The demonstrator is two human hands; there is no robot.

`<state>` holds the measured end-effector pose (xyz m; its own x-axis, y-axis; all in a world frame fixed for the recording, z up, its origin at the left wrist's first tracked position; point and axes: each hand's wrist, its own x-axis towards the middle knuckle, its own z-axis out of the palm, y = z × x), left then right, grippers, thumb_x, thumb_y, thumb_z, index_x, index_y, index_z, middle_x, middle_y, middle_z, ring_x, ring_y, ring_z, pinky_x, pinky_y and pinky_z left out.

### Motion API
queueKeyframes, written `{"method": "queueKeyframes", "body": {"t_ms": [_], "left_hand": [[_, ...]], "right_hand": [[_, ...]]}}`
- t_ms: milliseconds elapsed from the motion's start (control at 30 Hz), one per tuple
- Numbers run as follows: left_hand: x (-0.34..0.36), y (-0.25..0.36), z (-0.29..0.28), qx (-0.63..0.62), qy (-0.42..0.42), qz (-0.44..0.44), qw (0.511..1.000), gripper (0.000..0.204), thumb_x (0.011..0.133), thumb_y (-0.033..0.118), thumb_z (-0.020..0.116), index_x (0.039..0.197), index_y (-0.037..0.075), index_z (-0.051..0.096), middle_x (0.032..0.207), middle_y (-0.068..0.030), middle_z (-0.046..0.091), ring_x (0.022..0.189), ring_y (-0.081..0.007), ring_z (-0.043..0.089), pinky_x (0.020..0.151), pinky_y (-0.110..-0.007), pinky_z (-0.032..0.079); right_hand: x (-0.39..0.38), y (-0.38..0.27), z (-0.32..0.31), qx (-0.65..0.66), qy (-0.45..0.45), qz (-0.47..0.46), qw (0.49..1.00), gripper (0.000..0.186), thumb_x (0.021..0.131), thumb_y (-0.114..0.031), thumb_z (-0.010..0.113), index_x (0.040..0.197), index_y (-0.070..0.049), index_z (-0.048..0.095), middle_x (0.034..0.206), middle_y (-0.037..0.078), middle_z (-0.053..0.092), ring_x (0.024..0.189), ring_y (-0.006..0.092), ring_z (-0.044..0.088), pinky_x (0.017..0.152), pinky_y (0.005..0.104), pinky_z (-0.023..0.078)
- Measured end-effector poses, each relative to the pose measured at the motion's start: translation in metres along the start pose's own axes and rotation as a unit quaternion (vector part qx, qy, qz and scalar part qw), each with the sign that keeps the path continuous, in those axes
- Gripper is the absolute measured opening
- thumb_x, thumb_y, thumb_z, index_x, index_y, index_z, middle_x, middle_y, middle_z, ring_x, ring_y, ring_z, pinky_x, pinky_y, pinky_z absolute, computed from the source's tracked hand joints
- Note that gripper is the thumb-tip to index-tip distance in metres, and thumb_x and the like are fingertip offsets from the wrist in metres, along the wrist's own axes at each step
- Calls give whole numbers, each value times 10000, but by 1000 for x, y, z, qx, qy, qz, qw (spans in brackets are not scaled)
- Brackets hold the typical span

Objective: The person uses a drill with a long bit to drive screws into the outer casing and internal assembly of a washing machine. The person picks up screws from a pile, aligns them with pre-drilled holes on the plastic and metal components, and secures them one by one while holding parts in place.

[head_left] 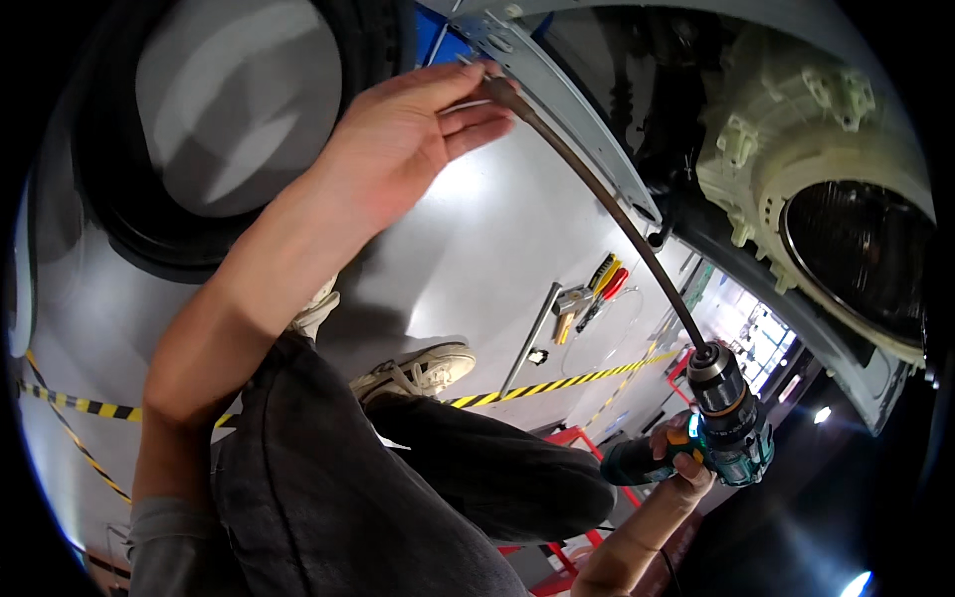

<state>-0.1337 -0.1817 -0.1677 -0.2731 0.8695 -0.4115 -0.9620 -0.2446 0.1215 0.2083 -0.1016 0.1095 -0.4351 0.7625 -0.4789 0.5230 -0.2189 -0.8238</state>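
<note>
My right hand [686, 468] grips a teal and black cordless drill [731, 428]. A long brown flexible shaft [609, 199] rises from its chuck toward the upper left. My left hand [418, 129] holds the shaft's far end between thumb and fingers, beside a thin bit [466, 62]. That end is at a perforated grey metal edge [557, 95] of a large appliance or machine body; whether the bit touches it I cannot tell. Right of the shaft, inside that body, is a cream plastic housing [746, 164] with a dark round opening [846, 254].
A black rubber ring [114, 149] lies at upper left. On the grey floor are hand tools [607, 289], a metal bar [529, 338] and yellow-black striped tape [567, 383]. My bent legs [298, 458] and shoes [433, 368] are below. A red metal frame [565, 567] stands at the bottom.
</note>
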Motion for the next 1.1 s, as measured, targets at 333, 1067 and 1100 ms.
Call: {"method": "queueKeyframes", "body": {"t_ms": [333,1067,1100], "left_hand": [[124,-130,115,142,6,-156,978,150,968,107,520,1009,-25,577,1026,-126,621,985,-249,608,943,-391,516],[260,-167,127,524,48,-186,830,149,962,87,500,976,-9,613,919,-97,650,864,-234,631,808,-381,502],[260,-168,129,536,40,-186,822,149,962,87,501,977,-11,612,920,-101,650,867,-236,631,808,-385,504]], "right_hand": [[-37,84,-58,173,198,51,963,764,686,-125,742,1347,-17,374,1080,93,556,735,205,596,679,332,493],[90,256,148,710,218,23,669,367,749,56,660,1108,-16,636,1020,109,676,808,174,637,739,301,526],[92,258,151,697,210,18,685,343,772,69,661,1102,-21,645,1026,91,682,834,164,642,755,291,527]]}}
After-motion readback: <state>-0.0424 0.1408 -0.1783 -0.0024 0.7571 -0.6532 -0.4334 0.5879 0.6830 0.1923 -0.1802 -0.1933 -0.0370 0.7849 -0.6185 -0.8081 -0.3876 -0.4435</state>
